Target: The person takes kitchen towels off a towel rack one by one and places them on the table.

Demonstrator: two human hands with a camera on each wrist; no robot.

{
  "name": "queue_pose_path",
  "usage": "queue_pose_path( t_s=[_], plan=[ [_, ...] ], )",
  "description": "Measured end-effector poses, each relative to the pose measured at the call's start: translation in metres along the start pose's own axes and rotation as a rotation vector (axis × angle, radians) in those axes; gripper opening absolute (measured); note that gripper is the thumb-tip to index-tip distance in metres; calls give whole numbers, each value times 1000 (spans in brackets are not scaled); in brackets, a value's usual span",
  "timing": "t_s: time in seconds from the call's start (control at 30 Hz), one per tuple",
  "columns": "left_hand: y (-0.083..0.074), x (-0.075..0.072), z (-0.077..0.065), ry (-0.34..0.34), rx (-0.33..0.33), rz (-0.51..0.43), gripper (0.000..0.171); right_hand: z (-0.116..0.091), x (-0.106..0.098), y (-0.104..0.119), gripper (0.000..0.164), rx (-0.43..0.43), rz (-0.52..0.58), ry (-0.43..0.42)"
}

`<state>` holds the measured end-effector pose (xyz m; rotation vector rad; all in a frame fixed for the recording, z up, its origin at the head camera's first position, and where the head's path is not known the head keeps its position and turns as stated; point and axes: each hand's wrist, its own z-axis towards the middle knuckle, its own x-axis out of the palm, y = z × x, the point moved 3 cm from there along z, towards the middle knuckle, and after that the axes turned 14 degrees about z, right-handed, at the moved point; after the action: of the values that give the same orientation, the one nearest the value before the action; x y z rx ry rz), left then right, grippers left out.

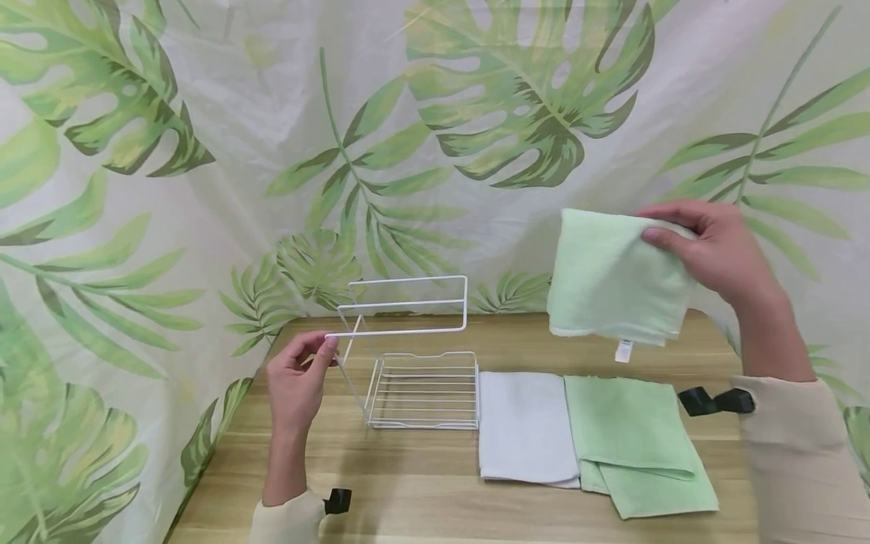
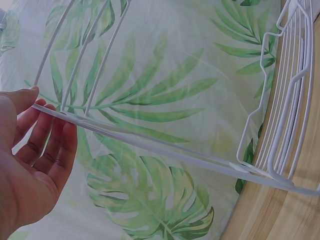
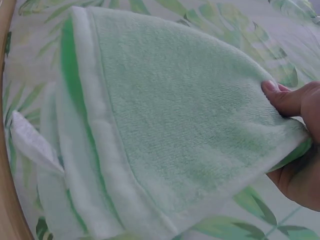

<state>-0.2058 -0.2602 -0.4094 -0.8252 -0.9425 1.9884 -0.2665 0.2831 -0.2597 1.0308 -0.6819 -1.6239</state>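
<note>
A white wire rack [image 1: 424,423] with a slatted bottom shelf and an open upper frame stands on the table. My left hand [image 1: 299,381] pinches the near left corner of its upper frame; in the left wrist view the thumb lies on the wire [image 2: 150,145] with the fingers beneath. Up in the air at the right, my right hand [image 1: 720,253] grips a folded pale green towel [image 1: 618,276] by its upper right corner. The towel's layered edges and a white tag [image 3: 37,140] show in the right wrist view.
To the right of the rack a folded white towel [image 1: 526,427] lies on the wooden table [image 1: 421,502]. Another green towel [image 1: 628,419], loosely folded with one corner turned out, lies against it. A leaf-patterned cloth [image 1: 224,91] hangs behind and beside the table.
</note>
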Motion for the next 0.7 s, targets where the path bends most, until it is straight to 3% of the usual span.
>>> queue_pose_path(
  t_s=[0.33,0.7],
  plan=[
    [0,1,1,-4,4,6,13,-33,-27,-24,24,33,-175,88],
    [0,1,1,-3,-12,8,13,-71,-53,-54,20,49,-196,158]
  ],
)
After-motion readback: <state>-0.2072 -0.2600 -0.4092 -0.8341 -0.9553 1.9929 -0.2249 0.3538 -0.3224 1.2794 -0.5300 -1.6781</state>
